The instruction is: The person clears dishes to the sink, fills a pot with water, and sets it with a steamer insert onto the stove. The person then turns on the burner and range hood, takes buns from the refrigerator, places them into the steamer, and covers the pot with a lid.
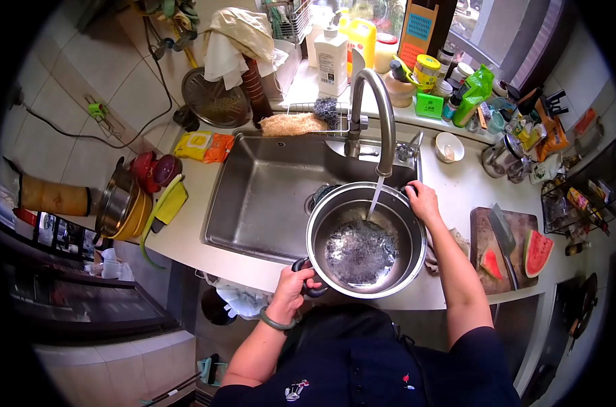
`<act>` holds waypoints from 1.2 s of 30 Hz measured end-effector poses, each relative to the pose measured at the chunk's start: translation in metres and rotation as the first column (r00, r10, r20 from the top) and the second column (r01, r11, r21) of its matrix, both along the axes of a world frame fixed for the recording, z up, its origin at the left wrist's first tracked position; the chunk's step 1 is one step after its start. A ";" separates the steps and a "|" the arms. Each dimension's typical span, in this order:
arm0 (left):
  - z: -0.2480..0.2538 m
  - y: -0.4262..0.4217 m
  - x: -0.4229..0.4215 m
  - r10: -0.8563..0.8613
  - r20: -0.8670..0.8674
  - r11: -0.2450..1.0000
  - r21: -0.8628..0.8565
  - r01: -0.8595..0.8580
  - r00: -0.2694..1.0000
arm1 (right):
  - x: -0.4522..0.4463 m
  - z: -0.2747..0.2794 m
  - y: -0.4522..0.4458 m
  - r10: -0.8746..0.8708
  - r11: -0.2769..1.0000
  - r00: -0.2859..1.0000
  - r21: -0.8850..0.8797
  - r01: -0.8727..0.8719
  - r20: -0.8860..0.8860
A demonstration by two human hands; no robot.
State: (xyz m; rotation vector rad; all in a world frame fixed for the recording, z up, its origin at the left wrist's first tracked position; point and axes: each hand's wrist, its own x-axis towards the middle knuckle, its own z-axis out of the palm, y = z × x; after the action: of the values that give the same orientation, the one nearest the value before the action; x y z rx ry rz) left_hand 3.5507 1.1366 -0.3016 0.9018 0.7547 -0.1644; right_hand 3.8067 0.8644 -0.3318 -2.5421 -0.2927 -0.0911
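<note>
A large stainless steel pot [416, 261] is held over the right part of the sink [250, 197], its near side reaching past the counter's front edge. Water runs from the curved faucet [387, 129] into it, and the surface inside is rippled. My left hand [293, 288] is wrapped round the black handle at the pot's near left. On the far right side, my right hand [423, 202] grips the other black handle. How deep the water stands I cannot tell.
Right of the sink, a cutting board [481, 224] bears a cleaver [503, 234] and watermelon pieces [538, 252]. A white bowl [449, 146] sits behind. Stacked basins [123, 203] and a yellow-green cloth [171, 205] lie left. Bottles and jars line the windowsill.
</note>
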 end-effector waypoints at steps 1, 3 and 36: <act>-0.003 0.000 -0.001 -0.015 0.018 0.999 0.034 0.015 1.000 | -0.003 0.002 0.003 -0.022 1.000 1.000 0.004 0.022 0.016; -0.003 0.000 -0.004 -0.031 0.037 0.997 0.068 0.028 0.999 | -0.004 0.005 0.006 -0.043 0.999 0.999 0.008 0.043 0.032; 0.002 -0.004 -0.006 -0.077 0.162 0.988 0.144 0.053 0.984 | -0.005 0.006 0.017 -0.043 0.980 0.994 -0.191 0.061 0.097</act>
State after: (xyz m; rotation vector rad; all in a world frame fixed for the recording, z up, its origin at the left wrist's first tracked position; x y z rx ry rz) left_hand 3.5452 1.1324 -0.2993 1.0603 0.5857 -0.0924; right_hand 3.8017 0.8818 -0.3260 -2.7449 -0.2826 -0.2105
